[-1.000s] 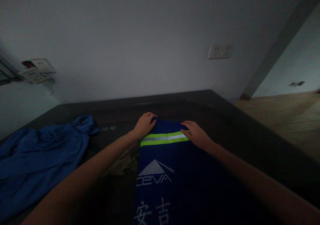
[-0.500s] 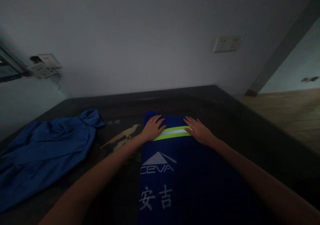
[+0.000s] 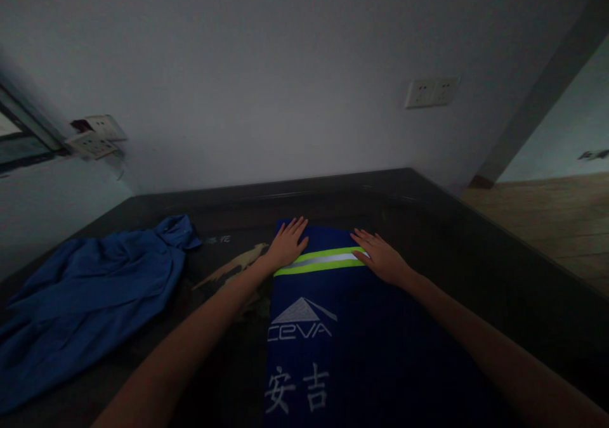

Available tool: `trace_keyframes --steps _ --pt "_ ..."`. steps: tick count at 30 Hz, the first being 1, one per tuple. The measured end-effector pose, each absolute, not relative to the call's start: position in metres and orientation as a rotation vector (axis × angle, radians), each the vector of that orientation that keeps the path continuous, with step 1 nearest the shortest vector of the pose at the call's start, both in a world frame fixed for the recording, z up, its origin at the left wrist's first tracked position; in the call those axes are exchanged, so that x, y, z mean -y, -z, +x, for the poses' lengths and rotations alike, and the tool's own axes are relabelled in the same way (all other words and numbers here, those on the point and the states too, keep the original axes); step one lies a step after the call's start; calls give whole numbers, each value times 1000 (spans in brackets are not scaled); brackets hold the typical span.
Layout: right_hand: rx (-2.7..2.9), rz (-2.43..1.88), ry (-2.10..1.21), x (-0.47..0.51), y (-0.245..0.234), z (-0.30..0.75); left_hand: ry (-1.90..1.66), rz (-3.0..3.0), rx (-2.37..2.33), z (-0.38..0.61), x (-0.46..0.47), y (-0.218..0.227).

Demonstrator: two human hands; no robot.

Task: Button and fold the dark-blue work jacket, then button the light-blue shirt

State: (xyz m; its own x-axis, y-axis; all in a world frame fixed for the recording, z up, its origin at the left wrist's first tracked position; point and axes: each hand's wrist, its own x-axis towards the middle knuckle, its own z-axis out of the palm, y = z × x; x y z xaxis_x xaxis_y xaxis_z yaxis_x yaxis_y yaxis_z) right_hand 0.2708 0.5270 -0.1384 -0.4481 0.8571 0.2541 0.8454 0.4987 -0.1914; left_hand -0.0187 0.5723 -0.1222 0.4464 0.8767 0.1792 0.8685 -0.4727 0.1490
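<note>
A dark blue work garment (image 3: 361, 326) lies folded on the dark table, with a yellow-green and silver reflective stripe (image 3: 328, 260) across its far part and white lettering along its left side. My left hand (image 3: 288, 244) rests flat on the garment's far left edge, fingers stretched out, over the stripe's left end. Flat on the far right side of the cloth is my right hand (image 3: 380, 257), its fingers spread at the stripe's right end. Neither hand grips the cloth. The garment's near right part fades into shadow.
Another blue garment (image 3: 109, 282) lies rumpled on the left of the table (image 3: 228, 203). A bird picture (image 3: 238, 262) decorates the tabletop. Behind stands a pale wall with a double socket (image 3: 432, 92); loose socket plates (image 3: 98, 137) hang at the left. Wooden flooring (image 3: 547, 212) shows at right.
My left hand has shifted slightly left and outward to the garment's edge, uncovering more of the stripe. The right hand stays at its place on the cloth. The view has tilted a little.
</note>
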Motion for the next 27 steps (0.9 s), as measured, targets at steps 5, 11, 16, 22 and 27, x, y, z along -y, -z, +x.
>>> trace_keyframes --steps 5,11,16,22,27 --pt "2444 -1437 -63 -528 138 271 -290 2608 -1609 -20 -572 124" --pt "2446 -1446 -72 -528 137 270 -345 2563 -1598 -18 -571 124" --pt "2459 -1459 -75 -527 135 271 -716 2377 -1563 -28 -583 122" --pt "2473 -1495 -65 -543 93 251 -889 1799 -1925 -63 -612 97" --pt "2335 -1356 -241 -571 58 190 -704 1600 -1837 -67 -624 89"
